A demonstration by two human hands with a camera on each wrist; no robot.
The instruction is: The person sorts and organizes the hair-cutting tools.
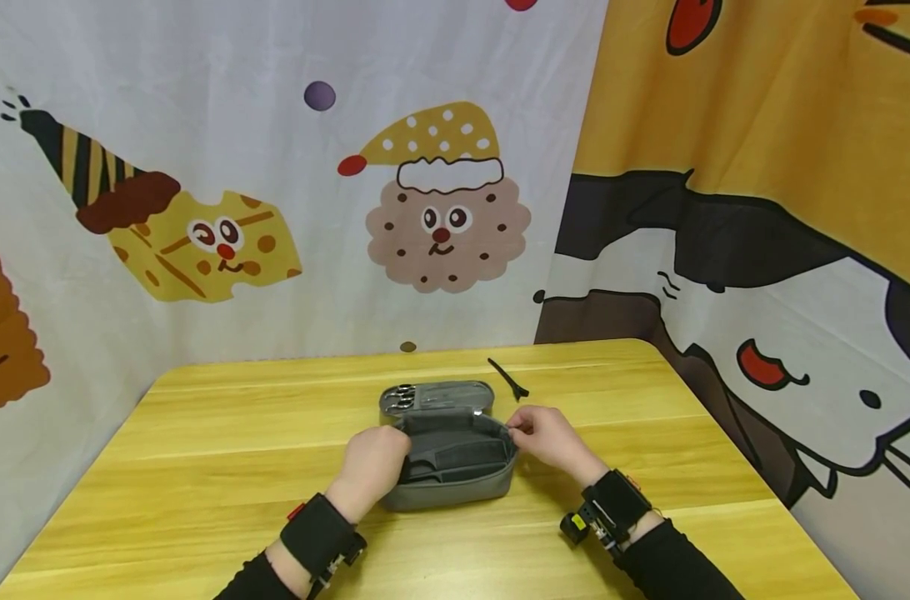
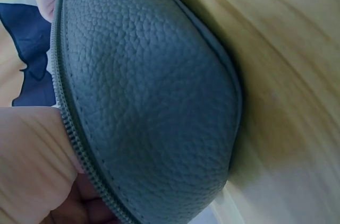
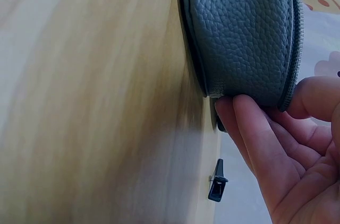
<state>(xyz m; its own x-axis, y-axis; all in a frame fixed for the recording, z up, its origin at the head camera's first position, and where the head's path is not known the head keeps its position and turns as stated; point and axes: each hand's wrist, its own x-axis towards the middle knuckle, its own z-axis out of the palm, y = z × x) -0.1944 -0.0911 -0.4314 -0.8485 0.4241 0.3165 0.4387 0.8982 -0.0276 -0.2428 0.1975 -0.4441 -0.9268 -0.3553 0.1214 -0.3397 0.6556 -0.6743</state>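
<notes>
A grey leather-look zip case (image 1: 449,497) stands unzipped on the table, its lid (image 1: 455,397) folded back behind it. My left hand (image 1: 371,465) grips the case's left rim, fingers curled over the zip edge; the fingertips are partly hidden in the left wrist view. At the opposite end, my right hand (image 1: 551,437) holds the back right corner, with the thumb at the zip rim and fingers against the outer wall (image 3: 239,33). Dark flat items (image 1: 470,454) lie inside the case, hard to make out. Metal scissors (image 1: 402,397) sit in the lid's left part.
Behind the right hand, a black hair clip (image 1: 509,379) lies on the wooden table (image 1: 222,433). A printed curtain (image 1: 275,325) hangs along the table's back edge and right side.
</notes>
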